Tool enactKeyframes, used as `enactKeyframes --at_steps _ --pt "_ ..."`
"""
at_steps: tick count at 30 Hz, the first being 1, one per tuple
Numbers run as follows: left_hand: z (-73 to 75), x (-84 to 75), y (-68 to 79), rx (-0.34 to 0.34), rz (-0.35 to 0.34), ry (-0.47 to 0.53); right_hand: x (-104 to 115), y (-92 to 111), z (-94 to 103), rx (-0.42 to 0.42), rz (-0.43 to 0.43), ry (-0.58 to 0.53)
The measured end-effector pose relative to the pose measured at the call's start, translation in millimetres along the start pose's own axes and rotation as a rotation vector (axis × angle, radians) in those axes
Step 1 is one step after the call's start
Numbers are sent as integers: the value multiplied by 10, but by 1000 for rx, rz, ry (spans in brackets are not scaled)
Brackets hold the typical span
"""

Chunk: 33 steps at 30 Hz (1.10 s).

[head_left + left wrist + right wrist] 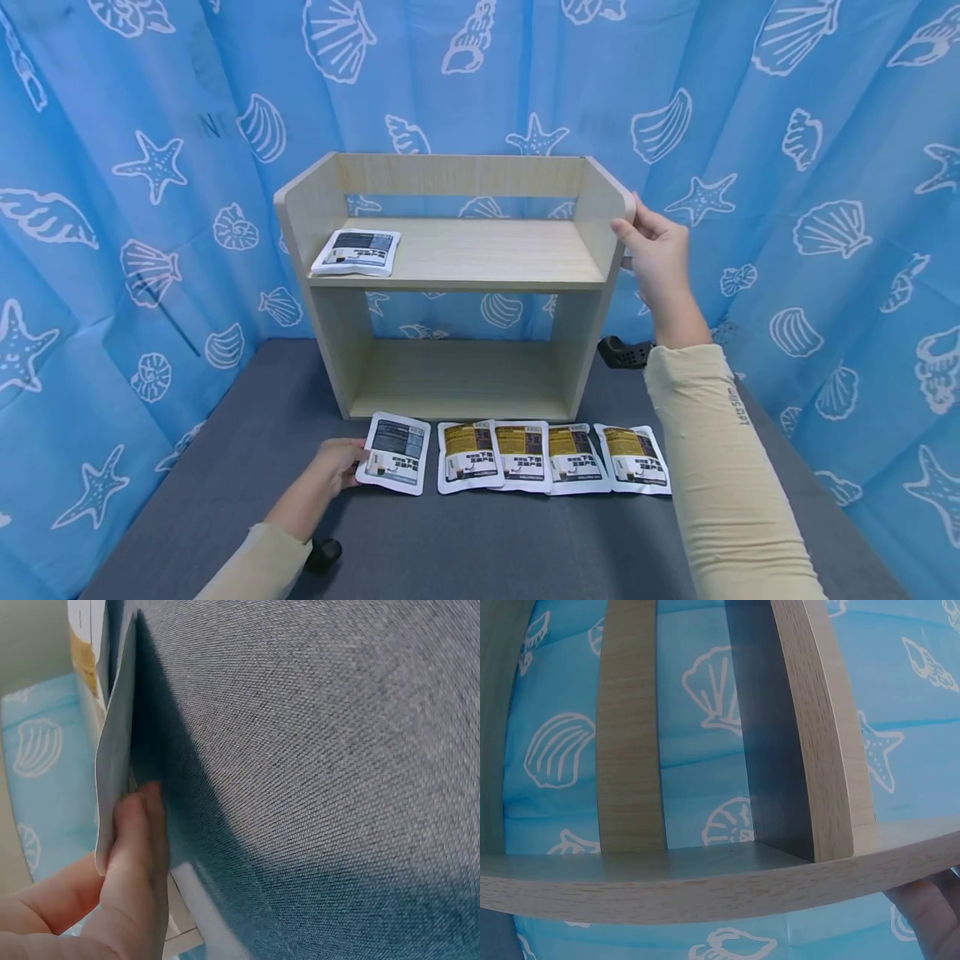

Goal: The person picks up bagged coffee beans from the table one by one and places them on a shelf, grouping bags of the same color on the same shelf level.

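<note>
White-bordered and dark-labelled, a pouch (396, 454) is pinched at its left edge by the left hand (339, 462), just left of four gold-labelled pouches (523, 454) before the wood-grain shelf (465, 392), whose right side panel (602, 217) the right hand (662, 254) grips, its sleeve (727, 467) reading "Lets Slim", the pouches' Chinese print only partly legible.

The head view is evenly bright; shadow darkens the left-wrist cloth (337, 750); the dimmer right-wrist view bows the board (705, 898).
</note>
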<state>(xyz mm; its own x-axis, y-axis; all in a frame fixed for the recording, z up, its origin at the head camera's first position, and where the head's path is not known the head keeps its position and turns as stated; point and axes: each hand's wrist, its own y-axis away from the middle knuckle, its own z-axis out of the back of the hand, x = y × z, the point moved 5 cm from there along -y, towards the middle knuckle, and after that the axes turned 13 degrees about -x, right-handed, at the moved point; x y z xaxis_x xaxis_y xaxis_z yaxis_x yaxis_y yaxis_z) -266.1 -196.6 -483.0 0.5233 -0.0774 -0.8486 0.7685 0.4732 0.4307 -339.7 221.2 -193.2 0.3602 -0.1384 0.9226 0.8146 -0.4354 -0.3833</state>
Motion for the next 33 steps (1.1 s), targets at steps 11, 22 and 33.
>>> enactKeyframes --at_steps 11,22,33 --pt "88 -71 85 80 -5 153 -3 0 -2 -3 9 16" --pt "206 -200 213 106 -50 233 8 2 -5 -5 14 23" --pt "277 -324 370 142 -83 270 9 16 -7 -11 6 14"
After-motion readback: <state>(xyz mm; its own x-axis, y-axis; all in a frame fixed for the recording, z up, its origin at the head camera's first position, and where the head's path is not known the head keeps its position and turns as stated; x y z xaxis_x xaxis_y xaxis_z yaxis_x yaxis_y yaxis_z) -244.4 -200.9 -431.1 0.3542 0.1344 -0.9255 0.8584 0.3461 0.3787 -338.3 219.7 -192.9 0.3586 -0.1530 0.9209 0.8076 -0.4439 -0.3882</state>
